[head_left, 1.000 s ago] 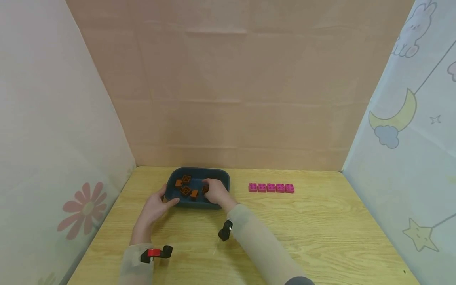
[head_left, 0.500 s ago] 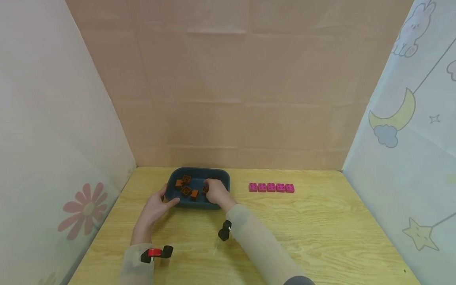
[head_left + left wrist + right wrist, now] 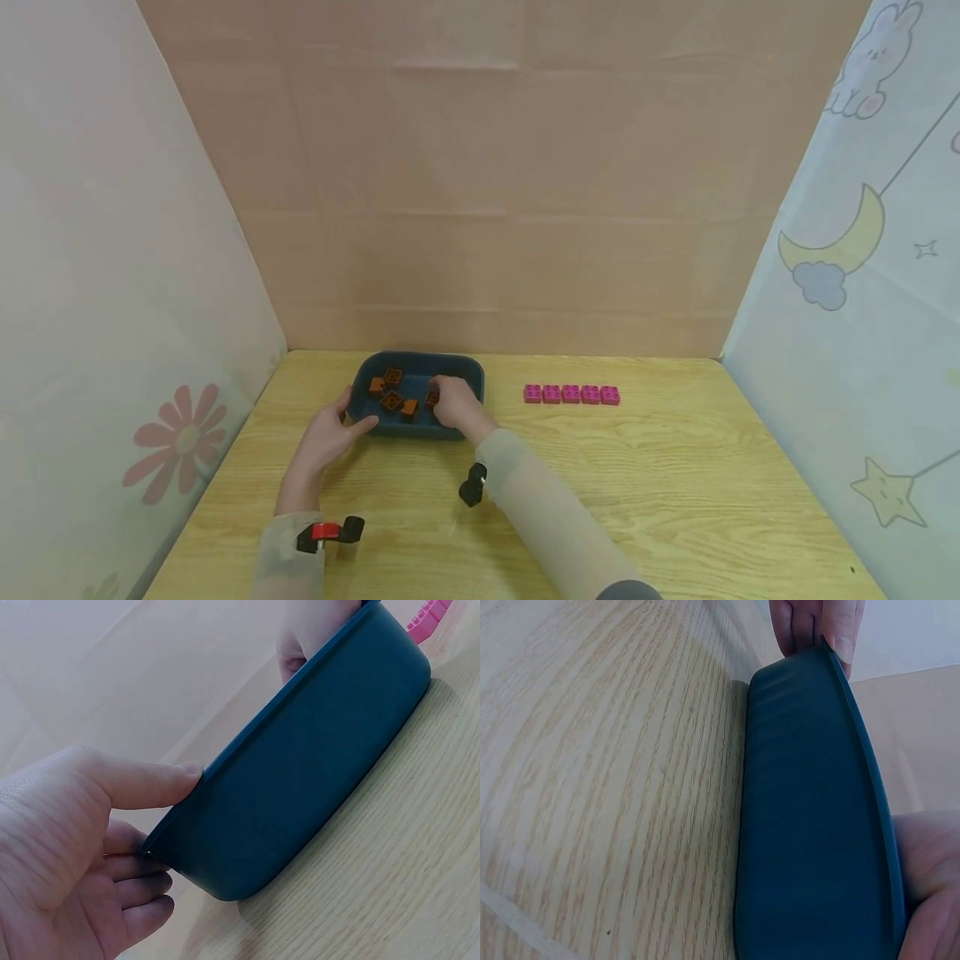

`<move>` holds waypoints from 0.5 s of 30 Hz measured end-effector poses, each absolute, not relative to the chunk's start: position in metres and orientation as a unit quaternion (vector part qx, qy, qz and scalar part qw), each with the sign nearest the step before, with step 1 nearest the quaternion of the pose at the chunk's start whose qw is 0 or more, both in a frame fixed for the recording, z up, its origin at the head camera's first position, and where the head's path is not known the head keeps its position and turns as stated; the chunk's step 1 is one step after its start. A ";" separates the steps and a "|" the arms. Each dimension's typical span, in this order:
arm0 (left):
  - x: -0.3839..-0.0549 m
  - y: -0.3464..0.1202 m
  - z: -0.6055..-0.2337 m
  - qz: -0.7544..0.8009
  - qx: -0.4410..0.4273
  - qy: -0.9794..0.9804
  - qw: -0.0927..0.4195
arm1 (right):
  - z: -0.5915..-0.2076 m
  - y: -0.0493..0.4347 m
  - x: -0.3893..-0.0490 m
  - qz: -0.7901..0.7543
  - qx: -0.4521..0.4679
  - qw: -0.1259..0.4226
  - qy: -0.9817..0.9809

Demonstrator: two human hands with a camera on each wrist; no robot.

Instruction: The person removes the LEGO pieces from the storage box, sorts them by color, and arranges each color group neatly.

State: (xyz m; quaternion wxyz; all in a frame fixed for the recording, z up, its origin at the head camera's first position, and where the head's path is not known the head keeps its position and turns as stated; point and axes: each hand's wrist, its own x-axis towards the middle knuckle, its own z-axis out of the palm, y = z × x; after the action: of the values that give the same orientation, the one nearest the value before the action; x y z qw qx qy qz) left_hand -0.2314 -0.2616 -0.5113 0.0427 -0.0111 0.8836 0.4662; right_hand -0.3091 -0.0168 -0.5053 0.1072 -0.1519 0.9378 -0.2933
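Observation:
A dark blue tray (image 3: 414, 430) stands on the table, with several orange-brown toy bricks (image 3: 391, 402) lying loose in it. With thumb and fingers, my left hand (image 3: 324, 436) grips the tray's near left corner; in the left wrist view its thumb lies on the rim. My right hand (image 3: 459, 408) reaches down into the right side of the tray. One orange-brown brick (image 3: 432, 398) shows beside its fingers. The tray wall hides the right fingertips from both wrist views, so whether they hold a brick cannot be seen.
To the right of the tray, several pink toy bricks (image 3: 572, 394) form a straight row on the wooden table (image 3: 660, 483). A beige backdrop (image 3: 495, 250) rises at the table's back edge. Patterned white panels (image 3: 847, 375) border both sides.

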 end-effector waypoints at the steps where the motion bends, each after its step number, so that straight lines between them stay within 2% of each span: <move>1: -0.231 -0.262 -0.511 0.468 -0.010 0.883 0.043 | -0.506 -0.017 -0.309 -0.292 -0.152 0.107 0.938; 8: -0.231 -0.262 -0.512 0.484 -0.012 0.874 0.047 | -0.505 -0.016 -0.309 -0.308 -0.157 0.101 0.933; 15: -0.232 -0.261 -0.512 0.476 -0.013 0.878 0.046 | -0.506 -0.013 -0.311 -0.342 -0.175 0.047 0.922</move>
State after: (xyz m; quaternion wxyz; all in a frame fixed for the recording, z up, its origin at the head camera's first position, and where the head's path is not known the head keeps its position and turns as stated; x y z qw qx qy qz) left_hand -0.2319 -0.2612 -0.5117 0.0457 -0.0131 0.8784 0.4755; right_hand -0.3108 -0.0127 -0.5063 0.0472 -0.1755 0.9219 -0.3422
